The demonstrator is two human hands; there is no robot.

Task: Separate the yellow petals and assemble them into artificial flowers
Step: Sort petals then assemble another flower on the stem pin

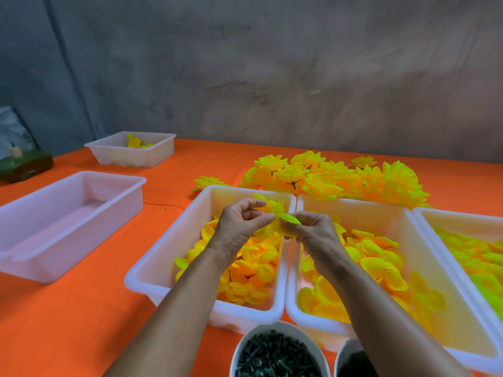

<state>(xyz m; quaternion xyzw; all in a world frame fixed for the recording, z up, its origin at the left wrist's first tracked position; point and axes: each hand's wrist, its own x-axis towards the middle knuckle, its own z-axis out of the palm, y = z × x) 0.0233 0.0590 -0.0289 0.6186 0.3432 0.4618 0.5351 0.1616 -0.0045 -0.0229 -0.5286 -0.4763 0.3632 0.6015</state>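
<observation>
Nearest the camera, a white bowl of dark green stem pieces sits at the bottom edge, with a second bowl of dark contents just to its right, partly hidden by the right forearm. Beyond them three white tubs stand side by side, touching: the middle-left tub, the centre tub and the right tub, each holding loose yellow petals. Both forearms reach over these tubs and cover part of the petals. The left hand and right hand meet above the first tub, their fingertips pinching one small bunch of yellow petals between them. To the left stands an empty white tub, and farther back a smaller tub with a few yellow pieces. Behind the tubs lies a heap of finished yellow flowers. Everything rests on an orange tablecloth; a rough grey wall closes the scene.
</observation>
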